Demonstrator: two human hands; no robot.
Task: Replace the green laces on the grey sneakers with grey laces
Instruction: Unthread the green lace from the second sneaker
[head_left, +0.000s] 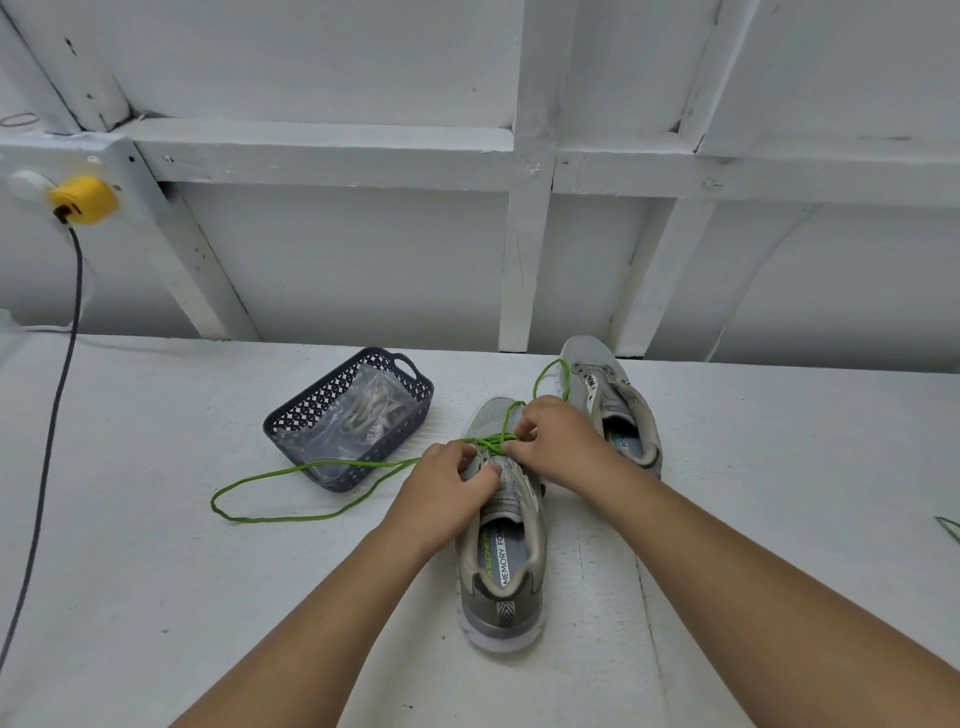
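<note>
From the head camera, the near grey mesh sneaker (501, 545) is seen on the white counter (156, 571), its long axis running from 6 to 12 o'clock. Both hands are pinched on its thin green lace (291, 473): the left hand (447, 486) at 9 o'clock, the right hand (558, 441) at 1 o'clock and nearer the crossings.

Take the near sneaker (501, 540) as your reference: the basket (349, 415) lies to its left, the second sneaker (613, 405) behind it to the right, both on the table (156, 571).
</note>
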